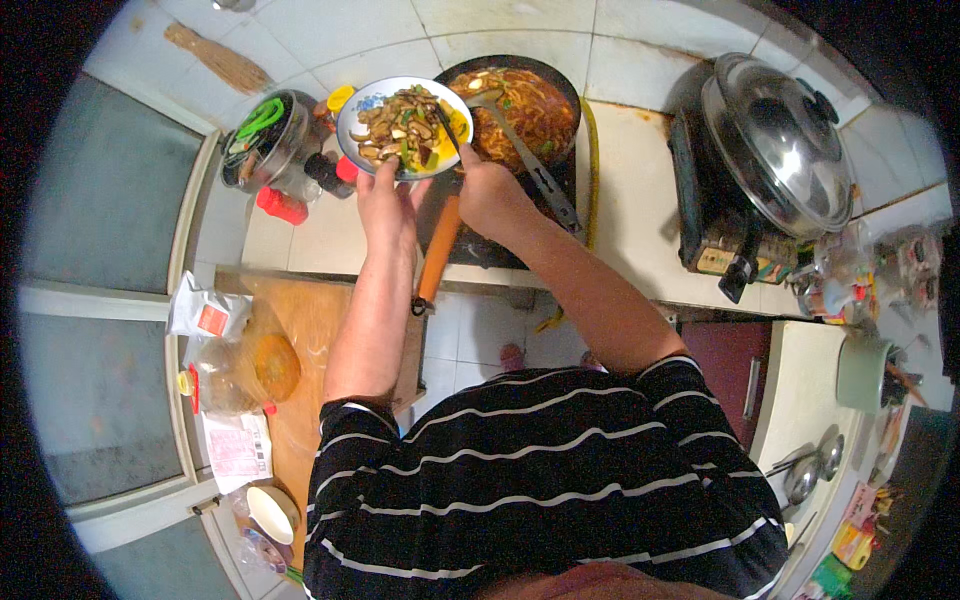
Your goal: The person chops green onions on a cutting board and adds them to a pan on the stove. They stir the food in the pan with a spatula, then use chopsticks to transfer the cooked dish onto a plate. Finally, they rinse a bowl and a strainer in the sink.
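Note:
My left hand (pixel 386 206) holds a white plate (pixel 367 103) with blue decoration by its near edge. Sliced mushrooms (pixel 397 133) with bits of green and yellow vegetable lie on it. In my right hand (pixel 491 196) are dark chopsticks (pixel 448 127), their tips among the food at the plate's right side. The plate overlaps the left rim of a black frying pan (pixel 576 97) on the stove. Reddish-brown saucy food (pixel 517 94) fills the pan, and a metal turner (pixel 531 165) rests in it. The pan's orange-brown handle (pixel 438 251) points towards me between my forearms.
Left of the plate stand a red-capped jar (pixel 282 206), other seasoning containers and a steel pot (pixel 277 154). A lidded pan (pixel 780 150) sits on a portable stove at the right. A yellow hose (pixel 592 172) runs beside the burner. A wooden table (pixel 315 315) holds an oil jug (pixel 225 371).

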Motion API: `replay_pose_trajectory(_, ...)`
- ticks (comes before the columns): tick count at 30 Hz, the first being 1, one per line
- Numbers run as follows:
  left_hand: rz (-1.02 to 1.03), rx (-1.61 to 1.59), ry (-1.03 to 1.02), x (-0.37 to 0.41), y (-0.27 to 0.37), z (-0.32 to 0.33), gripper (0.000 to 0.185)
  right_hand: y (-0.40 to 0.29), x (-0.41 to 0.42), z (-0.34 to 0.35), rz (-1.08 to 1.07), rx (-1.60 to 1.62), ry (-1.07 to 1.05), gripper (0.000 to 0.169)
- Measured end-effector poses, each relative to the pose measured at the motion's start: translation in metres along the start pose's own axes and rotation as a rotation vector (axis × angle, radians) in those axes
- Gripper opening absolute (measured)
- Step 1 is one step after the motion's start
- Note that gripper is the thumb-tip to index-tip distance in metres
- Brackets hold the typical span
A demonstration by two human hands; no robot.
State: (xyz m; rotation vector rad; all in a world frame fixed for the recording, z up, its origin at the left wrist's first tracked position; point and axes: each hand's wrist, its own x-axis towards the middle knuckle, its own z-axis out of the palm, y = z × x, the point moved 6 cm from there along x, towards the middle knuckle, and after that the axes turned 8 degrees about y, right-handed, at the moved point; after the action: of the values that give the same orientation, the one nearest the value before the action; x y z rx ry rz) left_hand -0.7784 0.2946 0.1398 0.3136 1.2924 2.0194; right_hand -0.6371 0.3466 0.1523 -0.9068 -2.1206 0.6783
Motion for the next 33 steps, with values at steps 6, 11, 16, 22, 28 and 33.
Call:
replay_pose_trajectory(6,0.007,0.028,0.009,-0.005,-0.001,0.007,0.038,-0.008,-0.006,-0.008,0.012,0.099,0.053,0.047)
replay_pose_trajectory(11,0.033,0.057,0.022,-0.006,-0.003,0.009,0.041,-0.002,-0.007,-0.007,0.013,0.132,0.084,0.048)
replay_pose_trajectory(16,0.048,0.044,0.039,-0.008,-0.003,0.012,0.043,-0.002,-0.005,-0.009,-0.002,0.154,0.079,0.048)
replay_pose_trajectory(22,0.063,0.061,0.068,-0.008,-0.001,0.012,0.043,0.002,-0.004,-0.004,-0.018,0.125,0.080,0.049)
replay_pose_trajectory(28,0.080,0.047,0.031,-0.007,-0.003,0.014,0.043,0.003,-0.002,-0.004,-0.010,0.101,0.055,0.051)
replay_pose_trajectory(33,0.090,0.063,0.031,-0.008,-0.001,0.017,0.043,0.004,0.000,-0.007,0.008,0.090,0.022,0.051)
